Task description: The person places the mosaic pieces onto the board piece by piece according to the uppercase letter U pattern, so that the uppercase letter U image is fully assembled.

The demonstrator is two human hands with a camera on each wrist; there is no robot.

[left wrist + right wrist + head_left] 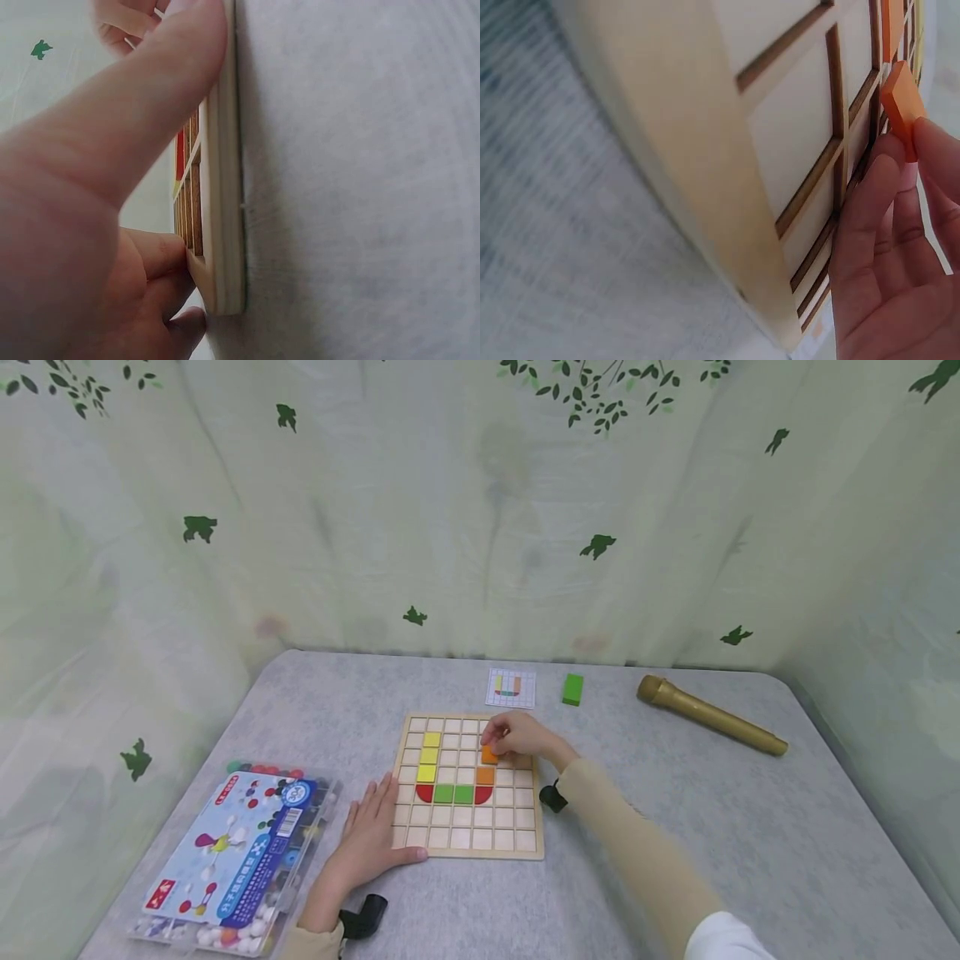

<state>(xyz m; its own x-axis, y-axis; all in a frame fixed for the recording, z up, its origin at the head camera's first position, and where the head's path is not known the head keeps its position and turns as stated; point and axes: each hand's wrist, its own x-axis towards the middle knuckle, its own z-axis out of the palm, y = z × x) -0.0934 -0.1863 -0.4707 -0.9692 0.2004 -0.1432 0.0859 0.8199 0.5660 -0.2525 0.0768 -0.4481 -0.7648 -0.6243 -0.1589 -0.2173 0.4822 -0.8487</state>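
A wooden grid board (pixel 401 827) lies on the table. My right hand (pixel 521 735) pinches an orange square tile (pixel 902 101) between thumb and fingertips over the board's right side; the right wrist view shows it tilted. Another orange tile (pixel 486 776) sits in the cell just below. Down the left run three yellow tiles (pixel 427 773). The lower row has a red rounded tile (pixel 425 793), two green tiles (pixel 453 794) and a second red rounded tile (pixel 483 795). My left hand (pixel 367 835) rests at the board's lower left corner, fingers extended along its side, thumb at the near edge.
Behind the board lie a small pattern card (pixel 511 687) and a green block (pixel 572 690). A gold microphone-shaped object (pixel 712 717) lies at the back right. A clear plastic case (pixel 232 852) of coloured balls stands at the left. A printed curtain (pixel 450 527) hangs behind the table.
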